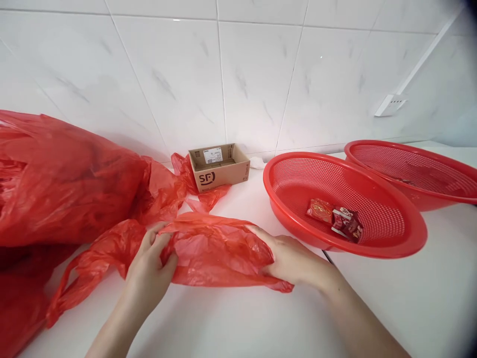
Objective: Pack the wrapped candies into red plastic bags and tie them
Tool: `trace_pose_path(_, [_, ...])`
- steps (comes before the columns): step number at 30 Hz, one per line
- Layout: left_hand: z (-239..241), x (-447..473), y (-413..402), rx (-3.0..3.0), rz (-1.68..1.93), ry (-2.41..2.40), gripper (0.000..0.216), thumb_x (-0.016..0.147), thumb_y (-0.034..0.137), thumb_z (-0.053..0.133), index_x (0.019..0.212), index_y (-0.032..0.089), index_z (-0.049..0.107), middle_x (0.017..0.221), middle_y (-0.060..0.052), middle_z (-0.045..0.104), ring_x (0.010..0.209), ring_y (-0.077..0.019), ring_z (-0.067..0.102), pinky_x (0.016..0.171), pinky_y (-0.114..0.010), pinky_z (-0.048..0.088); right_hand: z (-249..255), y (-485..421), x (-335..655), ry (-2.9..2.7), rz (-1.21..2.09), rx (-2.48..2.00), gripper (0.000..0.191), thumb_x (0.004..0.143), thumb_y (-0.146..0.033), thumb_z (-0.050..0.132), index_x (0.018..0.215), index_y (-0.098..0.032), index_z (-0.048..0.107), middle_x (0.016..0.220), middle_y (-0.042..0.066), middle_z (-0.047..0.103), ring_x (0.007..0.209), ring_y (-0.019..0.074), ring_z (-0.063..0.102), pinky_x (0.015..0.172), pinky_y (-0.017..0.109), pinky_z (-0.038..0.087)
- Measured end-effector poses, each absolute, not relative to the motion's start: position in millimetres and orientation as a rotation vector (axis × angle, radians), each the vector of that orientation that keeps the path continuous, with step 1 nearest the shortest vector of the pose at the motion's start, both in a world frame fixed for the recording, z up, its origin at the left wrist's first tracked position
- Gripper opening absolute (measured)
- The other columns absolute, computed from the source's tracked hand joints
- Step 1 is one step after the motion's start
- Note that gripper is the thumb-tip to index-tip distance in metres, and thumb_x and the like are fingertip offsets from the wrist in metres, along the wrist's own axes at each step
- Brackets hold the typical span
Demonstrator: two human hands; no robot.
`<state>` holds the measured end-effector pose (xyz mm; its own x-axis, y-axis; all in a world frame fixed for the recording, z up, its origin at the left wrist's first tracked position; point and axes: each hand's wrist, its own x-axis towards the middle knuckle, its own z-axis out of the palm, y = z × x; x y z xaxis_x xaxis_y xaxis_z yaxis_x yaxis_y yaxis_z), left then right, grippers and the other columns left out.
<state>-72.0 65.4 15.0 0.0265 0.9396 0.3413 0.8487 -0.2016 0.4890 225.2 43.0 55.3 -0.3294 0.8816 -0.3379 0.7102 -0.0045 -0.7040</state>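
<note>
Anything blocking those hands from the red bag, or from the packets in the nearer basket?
Nothing visible separates the left hand or right hand from the thin red plastic bag: both touch it. The side wall of the round red perforated plastic basket stands between the right hand and the small red packets.

Bright, even light on my feed; I can't tell the source. Two small glints high on the wall tiles point(257, 59), the hardest glare I get. Soft-edged shadow on the white tabletop point(395, 308) below the thin red bag point(223, 248) at centre; faint shade on tiles above the large red bundle point(67, 184). Carton point(223, 176) lettering crisp; its label point(212, 155) print too small for me. Wide lens: grout lines splay, far basket point(402, 159) looks stretched. Right edge darkens, blackest at the upper corner.
</note>
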Motion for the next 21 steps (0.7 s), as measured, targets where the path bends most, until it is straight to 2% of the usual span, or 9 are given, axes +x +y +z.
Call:
trace_pose_path(2, [18.7, -76.1, 66.3, 2.12, 0.887, 1.863, 0.033, 0.078, 0.021, 0.046, 0.104, 0.028, 0.065, 0.136, -0.002, 0.05, 0.106, -0.0238, 0.061, 0.069, -0.031, 0.051, 59.7, 41.3, 227.5, -2.047, 1.26, -1.678, 0.085, 0.076, -0.017, 0.056, 0.149, -0.043, 0.022, 0.072, -0.003, 0.066, 0.056, 0.014, 0.062, 0.044, 0.018, 0.038])
trace_pose_path(4, [21.8, -78.7, 66.4, 2.065, 0.836, 1.875, 0.038, 0.077, 0.02, 0.046, 0.105, 0.03, 0.068, 0.141, 0.001, 0.048, 0.094, -0.0208, 0.065, 0.059, -0.028, 0.049, 60.0, 40.9, 229.1, -2.048, 1.229, -1.676, 0.082, 0.078, -0.02, 0.058, 0.149, -0.043, 0.024, 0.074, -0.002, 0.066, 0.058, 0.0146, 0.062, 0.045, 0.019, 0.037])
trace_pose_path(6, [23.8, -78.9, 65.5, 2.031, 0.783, 1.867, 0.042, 0.076, 0.019, 0.045, 0.108, 0.032, 0.07, 0.144, 0.003, 0.047, 0.087, -0.0188, 0.066, 0.057, -0.027, 0.048, 56.6, 42.5, 230.1, -2.071, 1.179, -1.705, 0.082, 0.076, -0.02, 0.061, 0.148, -0.041, 0.027, 0.076, -0.001, 0.065, 0.059, 0.0146, 0.061, 0.046, 0.019, 0.036])
trace_pose_path(10, [24.8, -71.1, 60.6, 2.062, 0.665, 1.721, 0.054, 0.076, 0.013, 0.043, 0.12, 0.035, 0.066, 0.146, 0.004, 0.047, 0.1, -0.0208, 0.065, 0.067, -0.026, 0.05, 44.4, 50.1, 231.2, -2.115, 1.059, -1.833, 0.09, 0.072, -0.019, 0.063, 0.149, -0.04, 0.022, 0.075, -0.001, 0.062, 0.06, 0.0163, 0.06, 0.047, 0.021, 0.036])
trace_pose_path(14, [24.6, -59.2, 54.3, 2.063, 0.524, 1.509, 0.062, 0.078, 0.011, 0.042, 0.131, 0.039, 0.058, 0.144, 0.002, 0.049, 0.103, -0.0207, 0.064, 0.075, -0.026, 0.052, 36.7, 56.0, 230.2, -2.129, 1.016, -1.803, 0.095, 0.07, -0.019, 0.065, 0.15, -0.041, 0.02, 0.079, -0.002, 0.063, 0.069, 0.018, 0.06, 0.054, 0.023, 0.038])
trace_pose_path(17, [22.7, -53.1, 51.8, 2.048, 0.452, 1.421, 0.057, 0.082, 0.014, 0.043, 0.132, 0.039, 0.057, 0.136, 0.0, 0.056, 0.107, -0.0225, 0.063, 0.085, -0.03, 0.051, 36.2, 56.8, 228.1, -2.104, 1.071, -1.758, 0.092, 0.069, -0.015, 0.062, 0.148, -0.043, 0.025, 0.08, -0.003, 0.063, 0.072, 0.0188, 0.061, 0.055, 0.024, 0.039])
trace_pose_path(21, [19.3, -53.0, 54.0, 1.947, 0.47, 1.363, 0.046, 0.088, 0.028, 0.05, 0.132, 0.038, 0.057, 0.127, -0.003, 0.061, 0.109, -0.0248, 0.062, 0.089, -0.033, 0.051, 37.7, 56.3, 226.3, -2.105, 1.09, -1.731, 0.093, 0.066, -0.011, 0.06, 0.145, -0.047, 0.029, 0.082, -0.004, 0.065, 0.076, 0.0188, 0.062, 0.057, 0.024, 0.04])
